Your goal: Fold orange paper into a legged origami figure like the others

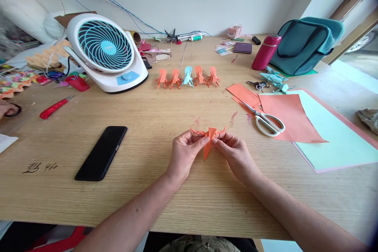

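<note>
Both my hands meet over the middle of the wooden table [165,197]. My left hand [184,153] and my right hand [236,155] pinch a small folded orange paper figure [209,139] between thumbs and fingertips, its point hanging down and thin flaps sticking out to either side. Farther back stands a row of finished paper figures [188,77], mostly orange with one light blue in the middle.
White-handled scissors [265,121] lie on orange paper sheets [291,118] over a light green sheet [333,134] at right. A black phone [101,152] lies left, a red cutter [56,106] beyond it. A white fan [104,51], pink bottle [265,52] and teal bag [307,43] stand behind. Another person's hand [6,108] shows at far left.
</note>
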Demonstrator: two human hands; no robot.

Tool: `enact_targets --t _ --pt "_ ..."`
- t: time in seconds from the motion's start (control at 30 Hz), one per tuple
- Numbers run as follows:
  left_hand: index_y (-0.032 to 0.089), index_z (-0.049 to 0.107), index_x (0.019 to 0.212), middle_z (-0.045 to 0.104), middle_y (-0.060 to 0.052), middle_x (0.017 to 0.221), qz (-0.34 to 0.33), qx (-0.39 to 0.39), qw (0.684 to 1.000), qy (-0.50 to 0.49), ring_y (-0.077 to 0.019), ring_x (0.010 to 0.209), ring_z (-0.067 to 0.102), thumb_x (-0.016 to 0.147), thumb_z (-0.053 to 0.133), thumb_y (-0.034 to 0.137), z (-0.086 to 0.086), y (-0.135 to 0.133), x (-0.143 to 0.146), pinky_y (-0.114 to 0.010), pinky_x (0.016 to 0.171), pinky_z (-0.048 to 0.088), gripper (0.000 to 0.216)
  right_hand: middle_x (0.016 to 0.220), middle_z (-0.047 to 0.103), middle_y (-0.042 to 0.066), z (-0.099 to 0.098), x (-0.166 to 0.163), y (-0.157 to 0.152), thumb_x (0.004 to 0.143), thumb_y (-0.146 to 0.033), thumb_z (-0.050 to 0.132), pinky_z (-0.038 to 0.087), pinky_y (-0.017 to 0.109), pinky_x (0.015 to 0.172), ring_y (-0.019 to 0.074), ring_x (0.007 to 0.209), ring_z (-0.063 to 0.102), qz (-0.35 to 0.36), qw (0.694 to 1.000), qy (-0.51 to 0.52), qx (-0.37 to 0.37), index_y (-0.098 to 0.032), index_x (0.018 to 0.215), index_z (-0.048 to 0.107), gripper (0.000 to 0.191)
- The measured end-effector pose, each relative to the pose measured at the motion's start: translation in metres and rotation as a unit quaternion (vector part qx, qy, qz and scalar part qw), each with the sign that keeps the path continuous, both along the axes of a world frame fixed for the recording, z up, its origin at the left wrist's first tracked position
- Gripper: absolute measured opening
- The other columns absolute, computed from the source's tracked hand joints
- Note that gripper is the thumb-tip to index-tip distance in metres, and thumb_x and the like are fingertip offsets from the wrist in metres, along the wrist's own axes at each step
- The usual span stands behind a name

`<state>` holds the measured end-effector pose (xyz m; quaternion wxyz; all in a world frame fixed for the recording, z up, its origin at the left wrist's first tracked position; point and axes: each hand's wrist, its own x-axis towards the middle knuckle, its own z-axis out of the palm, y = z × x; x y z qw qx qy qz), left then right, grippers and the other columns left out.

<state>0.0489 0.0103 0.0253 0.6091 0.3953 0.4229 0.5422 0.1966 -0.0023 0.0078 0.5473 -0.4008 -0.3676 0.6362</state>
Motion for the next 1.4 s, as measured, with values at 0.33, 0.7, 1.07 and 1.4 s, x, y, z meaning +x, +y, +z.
enact_targets --t 0.33,0.7,1.07,1.4 --pt "0.016 0.07 0.069 0.074 0.0 0.074 0.006 -0.01 1.0 0.003 -0.0118 0.071 0.066 0.061 0.093 0.033 -0.0013 0.0004 0.002 -0.024 0.075 0.056 0.03 0.08 0.072 0.0 -0.0013 0.0003 0.0011 0.071 -0.043 0.089 0.048 0.026 0.075 0.0127 0.074 0.061 -0.003 1.0 0.011 -0.009 -0.023 0.077 0.076 0.025" --pt "0.015 0.072 0.069 0.074 0.0 0.072 -0.025 0.043 0.997 0.059 -0.0107 0.066 0.064 0.069 0.088 0.027 -0.0049 -0.0004 0.0001 -0.021 0.067 0.053 0.02 0.08 0.071 0.0 -0.0001 -0.002 0.0002 0.069 -0.042 0.09 0.048 0.026 0.075 0.0135 0.075 0.061 -0.02 0.999 0.017 -0.019 -0.022 0.079 0.075 0.026" --pt "0.016 0.069 0.07 0.072 0.0 0.074 -0.002 0.024 0.999 0.044 -0.0114 0.069 0.064 0.068 0.088 0.03 -0.0026 -0.0004 0.0 -0.023 0.071 0.053 0.024 0.075 0.07 0.0 0.0058 -0.0009 0.0003 0.07 -0.045 0.088 0.049 0.027 0.072 0.0125 0.069 0.058 0.01 1.0 0.006 -0.006 -0.023 0.078 0.076 0.026" --pt "0.016 0.069 0.071 0.072 0.001 0.074 -0.004 0.011 1.0 0.028 -0.0122 0.071 0.066 0.067 0.089 0.031 -0.0028 -0.0006 -0.0001 -0.024 0.074 0.054 0.025 0.073 0.068 -0.002 0.005 -0.0004 0.0016 0.066 -0.043 0.091 0.045 0.026 0.069 0.0106 0.066 0.054 0.007 1.0 -0.002 -0.018 -0.022 0.077 0.076 0.028"
